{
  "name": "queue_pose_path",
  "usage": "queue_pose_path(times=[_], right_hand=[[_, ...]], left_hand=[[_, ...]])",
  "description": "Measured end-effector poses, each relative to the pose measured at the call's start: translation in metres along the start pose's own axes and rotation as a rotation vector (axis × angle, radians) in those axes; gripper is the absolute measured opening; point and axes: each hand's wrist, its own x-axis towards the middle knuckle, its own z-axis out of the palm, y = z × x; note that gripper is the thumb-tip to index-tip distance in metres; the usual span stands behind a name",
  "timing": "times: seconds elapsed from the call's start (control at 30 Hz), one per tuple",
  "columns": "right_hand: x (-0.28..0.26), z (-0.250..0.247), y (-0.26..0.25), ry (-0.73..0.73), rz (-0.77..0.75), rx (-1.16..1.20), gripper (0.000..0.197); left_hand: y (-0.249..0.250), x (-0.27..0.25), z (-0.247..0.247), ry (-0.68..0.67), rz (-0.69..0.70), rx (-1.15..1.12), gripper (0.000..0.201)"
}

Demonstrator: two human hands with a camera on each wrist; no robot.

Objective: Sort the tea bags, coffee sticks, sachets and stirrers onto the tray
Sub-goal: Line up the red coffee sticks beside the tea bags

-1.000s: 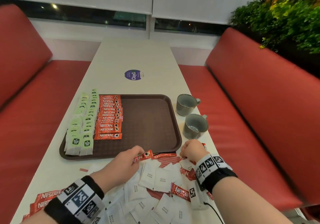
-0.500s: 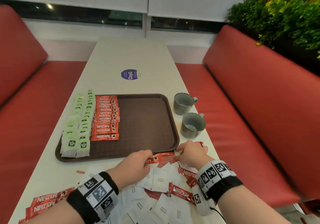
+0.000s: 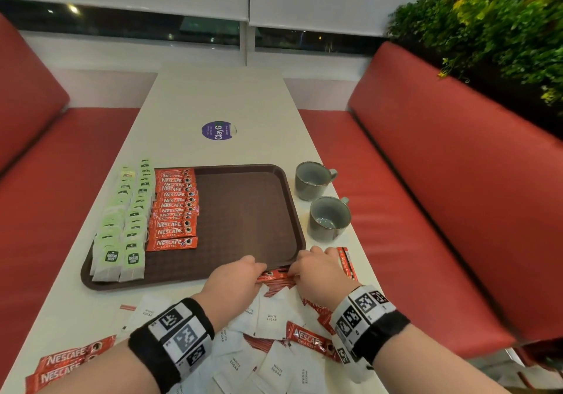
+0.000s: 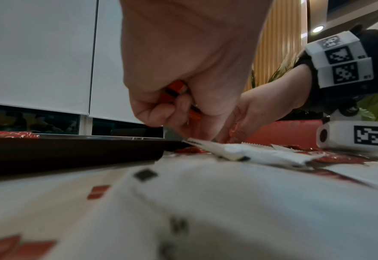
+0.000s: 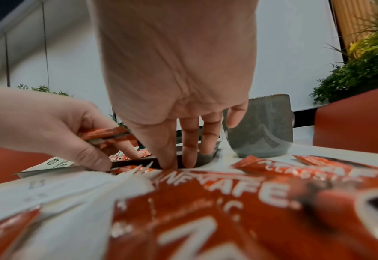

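The left hand [image 3: 233, 282] clenches a small bunch of red coffee sticks [image 4: 174, 91] just off the tray's [image 3: 243, 211] near edge, while the right hand [image 3: 320, 271] reaches with straight fingers [image 5: 189, 146] into the loose pile on the table [image 3: 219, 95], gripping nothing visible. Two rows of green tea bags [image 3: 128, 226] and one of coffee sticks [image 3: 175, 208] fill the tray's left side; white sugar sachets [image 3: 271, 317] and more sticks remain unsorted. No stirrers can be made out.

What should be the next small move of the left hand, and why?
Probably carry the coffee sticks that the left hand grips over to the red row on the tray. That row lies beside the tea bags, and the rest of the tray is bare.
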Motion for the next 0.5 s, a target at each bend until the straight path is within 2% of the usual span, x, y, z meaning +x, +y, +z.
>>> queue_pose_path(times=[0.13,0.23,0.4,0.5], right_hand=[[0.0,0.003,-0.008,0.053,-0.054,0.007,0.03],[0.002,0.003,-0.015,0.039,-0.102,-0.095,0.026],[0.002,-0.002,-0.025,0.042,-0.185,-0.225,0.02],[0.002,-0.003,-0.025,0.043,-0.209,-0.219,0.017]], left_hand=[[-0.001,0.001,0.0,-0.073,-0.008,0.129,0.03],[-0.002,0.0,-0.001,-0.096,-0.003,0.158,0.026],[-0.004,0.001,0.001,-0.082,0.021,0.125,0.025],[-0.005,0.001,0.004,-0.045,0.015,0.069,0.027]])
